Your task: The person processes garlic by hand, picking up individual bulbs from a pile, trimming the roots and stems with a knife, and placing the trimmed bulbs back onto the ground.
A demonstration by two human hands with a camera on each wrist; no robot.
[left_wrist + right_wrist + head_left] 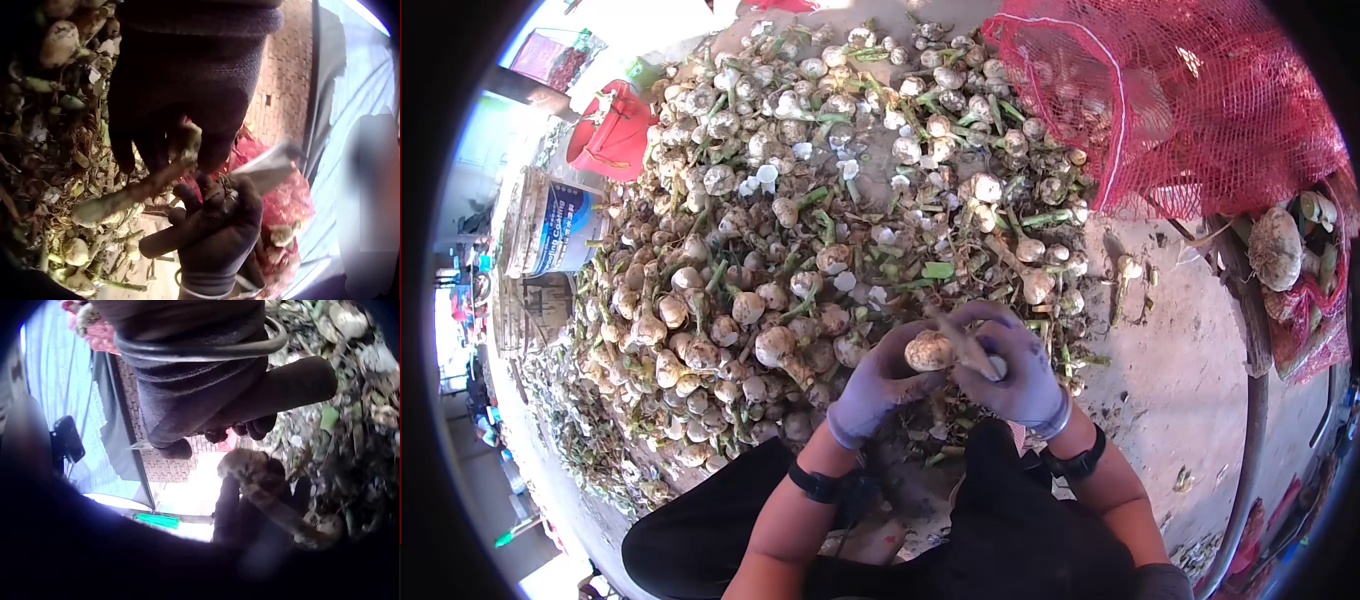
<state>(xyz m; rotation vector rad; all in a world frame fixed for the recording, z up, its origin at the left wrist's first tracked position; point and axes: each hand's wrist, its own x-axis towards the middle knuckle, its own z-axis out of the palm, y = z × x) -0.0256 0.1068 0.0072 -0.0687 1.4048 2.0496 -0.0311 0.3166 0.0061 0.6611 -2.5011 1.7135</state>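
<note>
Both hands wear pale purple-grey gloves and work close together above the heap. My left hand point(878, 388) holds a garlic bulb point(928, 351) with its long stem point(128, 199), the fingers bent around it. My right hand point(1022, 378) grips a knife; its thick handle point(297, 389) sticks out of the fist in the right wrist view. Beyond the fist, the broad blade point(265, 170) shows in the left wrist view. Under the hands spreads a heap of garlic point(745, 305), many bulbs with soil and cut stems on them.
A red mesh sack point(1190, 110) lies at the upper right, with another netted bundle of garlic point(1280, 250) below it. A red bucket point(612, 132) and a white labelled pail point(560, 228) stand at the left. A dark curved pole point(1253, 440) runs along the right.
</note>
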